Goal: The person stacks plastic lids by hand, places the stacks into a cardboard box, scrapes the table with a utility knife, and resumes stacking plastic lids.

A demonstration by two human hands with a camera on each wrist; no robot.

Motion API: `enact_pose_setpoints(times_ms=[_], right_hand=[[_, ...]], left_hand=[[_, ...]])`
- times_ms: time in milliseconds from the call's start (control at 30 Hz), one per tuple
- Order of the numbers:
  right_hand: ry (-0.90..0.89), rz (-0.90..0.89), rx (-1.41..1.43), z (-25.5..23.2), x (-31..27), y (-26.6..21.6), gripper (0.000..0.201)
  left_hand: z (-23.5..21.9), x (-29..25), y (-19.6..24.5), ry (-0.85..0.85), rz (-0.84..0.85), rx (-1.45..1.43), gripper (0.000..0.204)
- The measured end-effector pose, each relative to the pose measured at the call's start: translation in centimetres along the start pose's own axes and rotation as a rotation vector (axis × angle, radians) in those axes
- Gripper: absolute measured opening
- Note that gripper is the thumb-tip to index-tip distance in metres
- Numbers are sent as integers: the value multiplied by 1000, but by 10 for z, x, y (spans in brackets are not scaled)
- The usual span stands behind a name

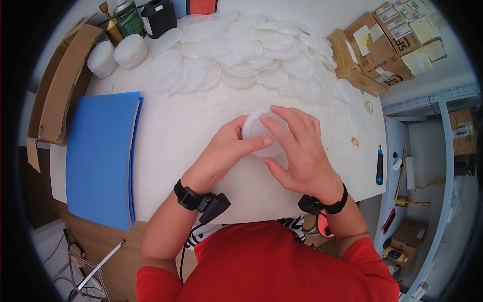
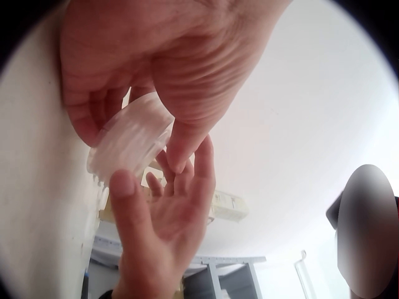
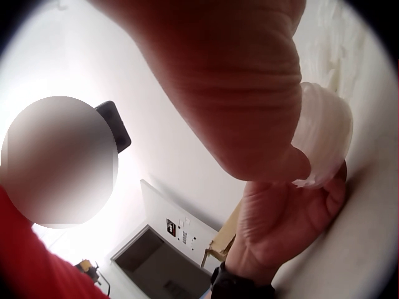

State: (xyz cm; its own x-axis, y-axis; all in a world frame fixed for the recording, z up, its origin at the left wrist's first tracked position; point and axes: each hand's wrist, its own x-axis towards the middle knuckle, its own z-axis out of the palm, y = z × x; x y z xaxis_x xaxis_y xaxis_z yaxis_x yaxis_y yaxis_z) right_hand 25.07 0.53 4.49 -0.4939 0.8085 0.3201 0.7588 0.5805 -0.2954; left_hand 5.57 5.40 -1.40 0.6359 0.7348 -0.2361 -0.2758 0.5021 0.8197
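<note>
Item: stack of clear plastic lids [image 1: 257, 132], gripped by your left hand [image 1: 221, 153] and right hand [image 1: 302, 151] above the white tabletop [image 1: 181, 131].

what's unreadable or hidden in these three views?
- Head view: most of the stack of clear lids sits under the left hand and right hand; its count cannot be told.
- Left wrist view: the palm blocks the stack's far side.
- Right wrist view: the palm fills the frame; only a lid edge shows.
- Head view: cardboard boxes' labels are too small to read.
- Head view: spray can is cut off by the top edge.
</note>
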Motion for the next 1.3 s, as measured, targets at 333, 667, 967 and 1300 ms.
enact_pose_setpoints(times_ms=[333, 667, 967, 1300], right_hand=[[57, 38, 65, -2, 1, -1, 82], [42, 5, 25, -12, 1, -6, 79], [-48, -38, 42, -9, 4, -7, 82], [-47, -44, 56, -7, 2, -2, 85]], left_hand=[[0, 5, -4, 69, -52, -161, 50], [1, 4, -2, 103, -96, -205, 59], [-13, 8, -11, -45, -107, -102, 79], [0, -2, 2, -28, 9, 109, 49]])
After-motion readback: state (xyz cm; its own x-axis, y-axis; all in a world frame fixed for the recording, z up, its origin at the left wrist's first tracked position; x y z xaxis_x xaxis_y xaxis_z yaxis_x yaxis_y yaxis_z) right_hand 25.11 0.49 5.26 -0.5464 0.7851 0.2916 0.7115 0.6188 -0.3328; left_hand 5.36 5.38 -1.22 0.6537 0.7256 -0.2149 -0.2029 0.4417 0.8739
